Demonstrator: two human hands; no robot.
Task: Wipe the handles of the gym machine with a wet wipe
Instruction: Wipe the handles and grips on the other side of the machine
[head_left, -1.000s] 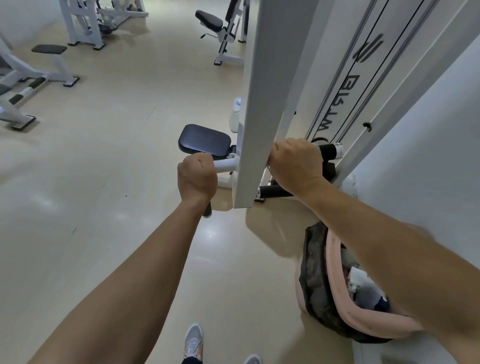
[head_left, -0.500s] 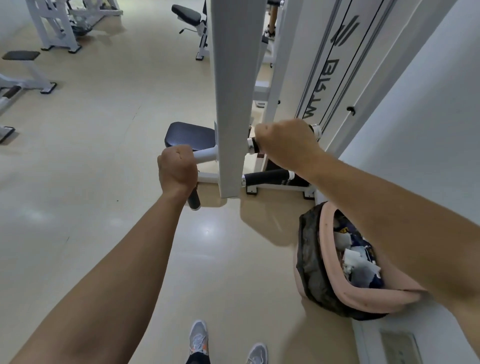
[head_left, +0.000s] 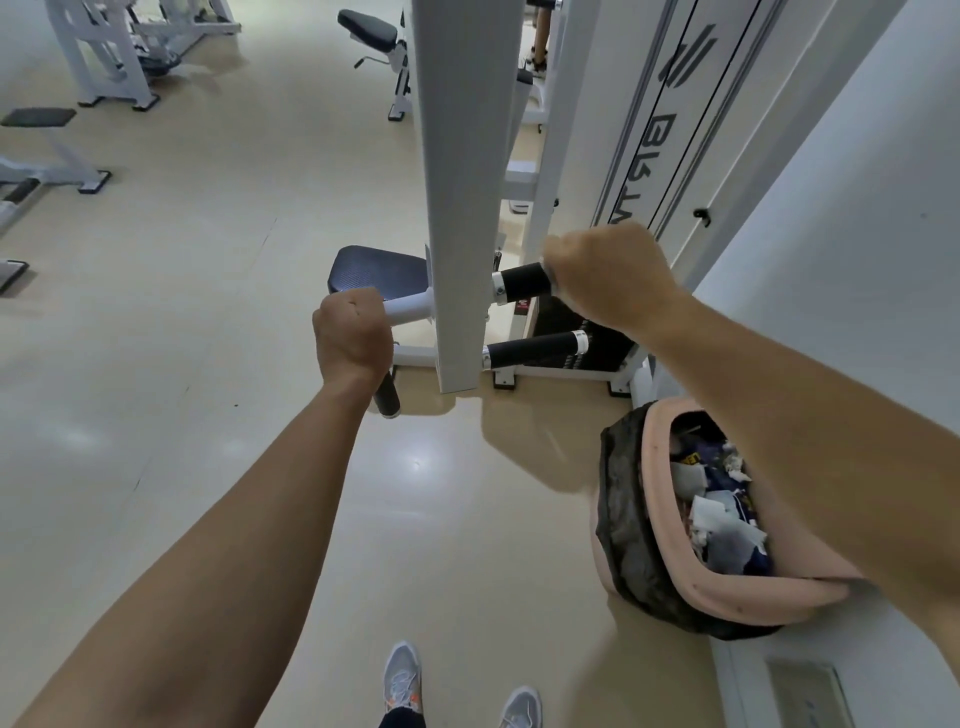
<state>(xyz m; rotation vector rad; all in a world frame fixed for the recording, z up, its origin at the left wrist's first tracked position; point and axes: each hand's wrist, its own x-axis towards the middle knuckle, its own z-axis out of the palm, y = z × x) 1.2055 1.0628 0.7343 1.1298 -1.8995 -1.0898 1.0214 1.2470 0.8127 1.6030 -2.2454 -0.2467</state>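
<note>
From my remote seat I take the white post (head_left: 462, 182) of the gym machine as my marker, since it runs straight down the middle of the view. To the left of the post, my left hand (head_left: 353, 338) is a closed fist with its fingers wrapped fully round the left handle (head_left: 387, 400). The handle's black end pokes out below the wrist, and its white bar (head_left: 408, 309) runs from the fist back into the post. To the right of the post, my right hand (head_left: 608, 280) is curled tight round the outer end of the upper handle (head_left: 522, 283). The stretch of black grip between the fist and the post, with its silver collar, is left bare. I cannot make out the wet wipe in either fist, because the knuckles face the camera and hide the palms. Just below the upper handle, also right of the post, the lower handle (head_left: 535, 349) juts out with nothing touching it. Behind the post to its left sits a dark seat pad (head_left: 374, 270). Right of the post and nearer to me, a bin (head_left: 654, 499) with a pink rim and a dark liner stands against the wall, holding crumpled paper. My shoes (head_left: 402, 680) show at the bottom edge, nearer than the foot of the post.
</note>
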